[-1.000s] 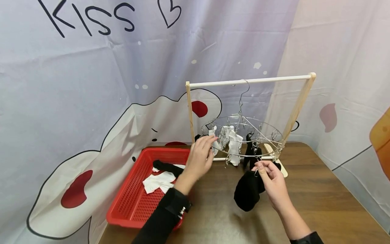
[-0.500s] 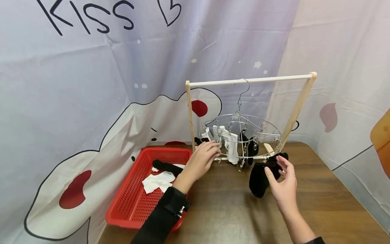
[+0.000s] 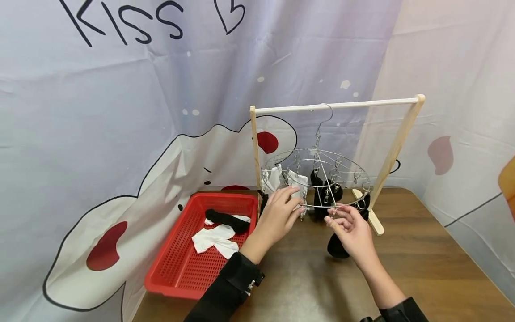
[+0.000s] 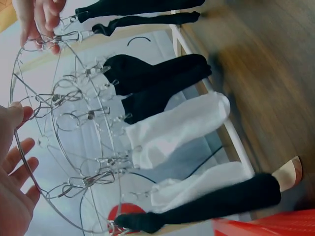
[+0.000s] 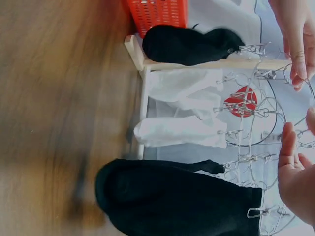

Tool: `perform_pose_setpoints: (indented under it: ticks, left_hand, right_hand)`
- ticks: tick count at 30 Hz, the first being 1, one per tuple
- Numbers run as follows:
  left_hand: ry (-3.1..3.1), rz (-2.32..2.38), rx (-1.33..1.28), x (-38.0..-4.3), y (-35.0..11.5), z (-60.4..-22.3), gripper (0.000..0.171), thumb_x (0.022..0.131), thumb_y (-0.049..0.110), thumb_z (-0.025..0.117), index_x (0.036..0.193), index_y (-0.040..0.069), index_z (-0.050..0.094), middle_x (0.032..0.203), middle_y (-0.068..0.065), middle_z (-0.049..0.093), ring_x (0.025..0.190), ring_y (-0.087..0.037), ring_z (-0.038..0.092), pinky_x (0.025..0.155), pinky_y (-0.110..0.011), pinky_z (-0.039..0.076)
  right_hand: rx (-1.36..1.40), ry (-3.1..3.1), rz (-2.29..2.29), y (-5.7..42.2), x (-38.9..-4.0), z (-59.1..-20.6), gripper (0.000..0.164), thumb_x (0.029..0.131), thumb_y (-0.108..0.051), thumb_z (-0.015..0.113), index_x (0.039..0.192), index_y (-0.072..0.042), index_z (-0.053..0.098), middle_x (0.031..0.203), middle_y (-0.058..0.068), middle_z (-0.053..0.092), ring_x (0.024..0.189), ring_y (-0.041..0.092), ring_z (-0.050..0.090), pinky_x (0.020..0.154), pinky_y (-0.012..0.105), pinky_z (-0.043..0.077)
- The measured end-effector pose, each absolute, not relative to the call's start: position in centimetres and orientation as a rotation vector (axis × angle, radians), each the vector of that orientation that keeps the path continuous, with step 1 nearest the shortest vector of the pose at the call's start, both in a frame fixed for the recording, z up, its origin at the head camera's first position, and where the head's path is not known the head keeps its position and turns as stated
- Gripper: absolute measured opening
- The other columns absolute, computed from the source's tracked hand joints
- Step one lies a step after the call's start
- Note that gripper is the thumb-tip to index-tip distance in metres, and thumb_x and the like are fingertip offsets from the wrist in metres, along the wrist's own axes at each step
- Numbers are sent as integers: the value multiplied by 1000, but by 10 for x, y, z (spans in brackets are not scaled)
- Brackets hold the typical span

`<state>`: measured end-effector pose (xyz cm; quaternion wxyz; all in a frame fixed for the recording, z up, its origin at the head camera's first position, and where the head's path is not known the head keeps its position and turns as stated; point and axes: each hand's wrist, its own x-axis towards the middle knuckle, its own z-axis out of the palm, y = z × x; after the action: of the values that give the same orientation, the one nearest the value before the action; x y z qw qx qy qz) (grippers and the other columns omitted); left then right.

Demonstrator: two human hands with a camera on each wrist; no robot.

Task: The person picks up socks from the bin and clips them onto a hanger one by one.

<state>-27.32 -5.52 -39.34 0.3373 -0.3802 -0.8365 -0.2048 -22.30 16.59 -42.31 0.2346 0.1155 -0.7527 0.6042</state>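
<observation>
Head view: left hand [image 3: 277, 215] sits loosely spread at the hanger [image 3: 316, 166]'s near rim; right hand [image 3: 353, 230] narrower there, can't tell if pinching.

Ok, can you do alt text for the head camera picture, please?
Left hand and right hand at the rim of a round wire clip hanger with black socks and white socks, hung from a rack; to the left, a red plastic basket holds more socks.
</observation>
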Motion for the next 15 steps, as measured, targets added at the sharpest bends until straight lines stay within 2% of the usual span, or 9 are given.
perform_pose_setpoints:
  ticks: [2,7,11,15]
  left_hand:
    - [-2201,-533,-990,-271,-54,-394,17,101,30,64,109,16,70,142,-10,57,134,-28,50,113,-48,38]
    - [-2242,-610,-946,-269,-61,-389,25,102,33,62,118,15,68,146,-9,53,138,-27,47,114,-48,37]
    - [-2243,-758,-762,-278,-84,-382,27,101,27,62,121,9,67,143,-11,56,134,-30,50,112,-50,39]
    - [-2367,-869,-423,-297,-125,-386,32,99,24,62,124,3,64,135,-17,60,127,-37,54,105,-52,45]
  right_hand:
    - [309,-2056,1721,166,-225,-423,36,94,0,70,124,14,55,104,9,72,74,6,70,69,19,58]
    - [202,-1968,1949,168,-227,-423,36,95,-1,68,121,21,56,91,-4,75,68,9,71,66,22,59]
    - [115,-1958,2067,173,-227,-423,27,97,-6,68,114,13,62,86,-4,76,68,7,70,64,20,57]
    - [54,-2033,2089,178,-227,-422,17,100,-12,65,106,4,66,83,-4,75,66,4,66,60,18,53]
